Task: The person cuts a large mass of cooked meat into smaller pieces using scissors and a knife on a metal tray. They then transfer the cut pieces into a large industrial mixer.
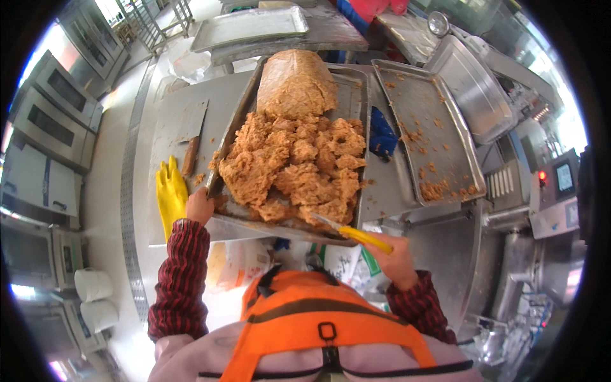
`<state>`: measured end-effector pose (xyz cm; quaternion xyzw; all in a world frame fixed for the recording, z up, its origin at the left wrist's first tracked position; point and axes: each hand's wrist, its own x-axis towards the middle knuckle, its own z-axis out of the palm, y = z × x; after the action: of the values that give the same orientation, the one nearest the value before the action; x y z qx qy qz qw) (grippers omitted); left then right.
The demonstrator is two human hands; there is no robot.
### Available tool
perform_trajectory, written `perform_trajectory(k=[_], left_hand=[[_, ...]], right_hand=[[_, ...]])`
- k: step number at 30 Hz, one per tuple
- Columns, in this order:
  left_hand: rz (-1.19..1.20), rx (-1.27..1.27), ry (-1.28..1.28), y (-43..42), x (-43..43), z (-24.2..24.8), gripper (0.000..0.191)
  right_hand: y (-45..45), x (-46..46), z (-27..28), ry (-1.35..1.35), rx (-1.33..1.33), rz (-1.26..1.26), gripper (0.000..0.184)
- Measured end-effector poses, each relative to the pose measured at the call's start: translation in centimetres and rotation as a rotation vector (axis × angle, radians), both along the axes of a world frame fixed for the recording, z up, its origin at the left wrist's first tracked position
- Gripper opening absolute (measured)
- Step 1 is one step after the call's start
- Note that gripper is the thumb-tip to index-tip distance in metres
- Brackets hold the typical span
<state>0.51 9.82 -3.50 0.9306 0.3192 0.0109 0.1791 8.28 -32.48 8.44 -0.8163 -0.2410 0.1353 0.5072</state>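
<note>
A metal baking tray (222,155) lies before me, heaped with clumps of orange-brown shredded food (305,172) that resembles meat floss. At its far end rests a clear plastic bag (296,83) packed with the same food. My left hand (199,206) grips the tray's rim near the front left corner. In my right hand (394,260) is a yellow-handled metal tool (365,238), perhaps scissors; its tip points left over the tray's near edge. A yellow rubber glove (172,196) and a wooden-handled cleaver (192,129) lie left of the tray.
To the right, a second tray (429,138) bears scattered crumbs, with a blue cloth or glove (382,133) between the trays. A clear plastic container (470,88) leans beyond it. Another tray (253,26) sits on the far table. Bags (343,262) are below the near edge.
</note>
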Motion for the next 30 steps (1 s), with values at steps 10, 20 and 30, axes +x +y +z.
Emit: perform_trajectory(k=[10,20,30], left_hand=[[0.07,-0.248,-0.184,-10.2,-2.6,-1.4,0.029],[-0.07,-0.15,-0.459,-14.2,-0.6,2.8,0.043],[-0.201,-0.165,-0.603,-14.7,4.0,2.5,0.039]], right_hand=[[1.5,3.5,4.1,0.041,-0.064,0.012,0.022],[8.7,5.7,12.5,-0.213,-0.342,0.304,0.021],[13.1,4.3,6.0,-0.274,-0.572,0.393,0.027]])
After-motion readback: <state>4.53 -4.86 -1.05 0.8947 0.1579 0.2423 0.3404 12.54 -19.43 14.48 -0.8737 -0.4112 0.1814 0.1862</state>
